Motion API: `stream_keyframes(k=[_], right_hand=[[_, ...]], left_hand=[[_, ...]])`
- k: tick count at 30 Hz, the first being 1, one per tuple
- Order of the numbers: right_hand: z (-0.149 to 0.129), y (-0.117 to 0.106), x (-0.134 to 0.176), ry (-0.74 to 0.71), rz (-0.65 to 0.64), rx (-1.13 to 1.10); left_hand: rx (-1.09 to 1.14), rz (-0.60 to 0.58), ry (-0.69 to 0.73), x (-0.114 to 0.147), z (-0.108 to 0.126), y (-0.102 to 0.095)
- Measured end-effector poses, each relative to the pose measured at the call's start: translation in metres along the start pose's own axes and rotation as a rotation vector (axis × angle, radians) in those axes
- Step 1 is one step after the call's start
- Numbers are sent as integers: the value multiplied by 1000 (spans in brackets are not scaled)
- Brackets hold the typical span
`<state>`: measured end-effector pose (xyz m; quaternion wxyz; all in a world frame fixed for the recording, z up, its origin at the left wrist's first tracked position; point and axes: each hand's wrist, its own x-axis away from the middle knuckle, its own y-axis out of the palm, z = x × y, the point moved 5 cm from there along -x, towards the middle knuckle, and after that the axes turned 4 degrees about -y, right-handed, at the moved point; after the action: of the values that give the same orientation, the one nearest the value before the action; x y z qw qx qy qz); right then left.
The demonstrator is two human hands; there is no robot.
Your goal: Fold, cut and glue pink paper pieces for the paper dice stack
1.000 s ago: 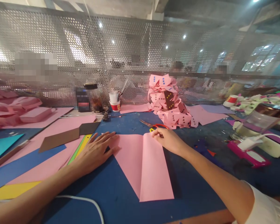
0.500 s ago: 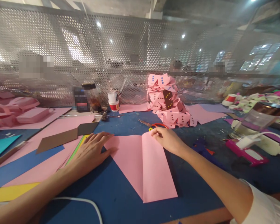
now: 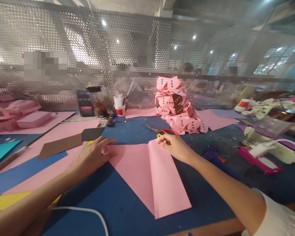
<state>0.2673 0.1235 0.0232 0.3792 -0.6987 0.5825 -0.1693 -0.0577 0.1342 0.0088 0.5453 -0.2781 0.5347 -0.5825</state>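
A folded sheet of pink paper [image 3: 135, 167] lies on the blue tabletop in front of me, with a crease running from its top edge to its lower point. At its upper left corner my left hand [image 3: 94, 152] pinches the paper, and the corner curls up between thumb and fingers. My right hand [image 3: 174, 146] has its thumb and fingertips closed on the top edge of the right-hand flap, close to the crease. Just beyond that hand lie scissors [image 3: 170, 132] with red and yellow handles, blades pointing left.
Behind the scissors stands a stack of pink dotted paper pieces [image 3: 184, 123]. Coloured sheets, a brown strip [image 3: 61, 146] among them, lie left. A white cable [image 3: 88, 209] crosses the front. A magenta power strip [image 3: 258, 162] and clear jar [image 3: 267, 123] are right. A perforated metal screen [image 3: 137, 42] closes the back.
My left hand has gone from lying spread by the paper's corner to pinching it. The paper's lower end has swung slightly right and nearer. My right hand keeps its hold.
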Motion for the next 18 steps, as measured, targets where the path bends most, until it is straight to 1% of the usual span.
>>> stream_keyframes(k=[3, 5, 8, 11, 12, 14, 15, 17, 18], right_hand=[[0, 1, 1, 10, -13, -4], [-1, 2, 2, 7, -17, -21], [-2, 5, 1, -2, -28, -40], [-4, 9, 2, -2, -35, -48], [-5, 11, 2, -7, -37, -59], [-8, 14, 3, -21, -40, -82], [-9, 15, 4, -27, -41, -91], [-10, 19, 4, -32, -35, -98], [-9, 20, 5, -34, -32, -99]], left_hand=[[55, 9, 2, -2, -6, 1], [116, 19, 21, -2, -6, 0], [152, 86, 59, -1, -4, -9], [59, 128, 65, -3, -7, -22], [19, 120, 70, -3, -9, -25], [-61, 66, 79, -4, -11, -27], [-107, 83, 83, -3, -9, -28], [-171, 152, 121, 1, 2, -28], [-154, 164, 163, 3, 13, -25]])
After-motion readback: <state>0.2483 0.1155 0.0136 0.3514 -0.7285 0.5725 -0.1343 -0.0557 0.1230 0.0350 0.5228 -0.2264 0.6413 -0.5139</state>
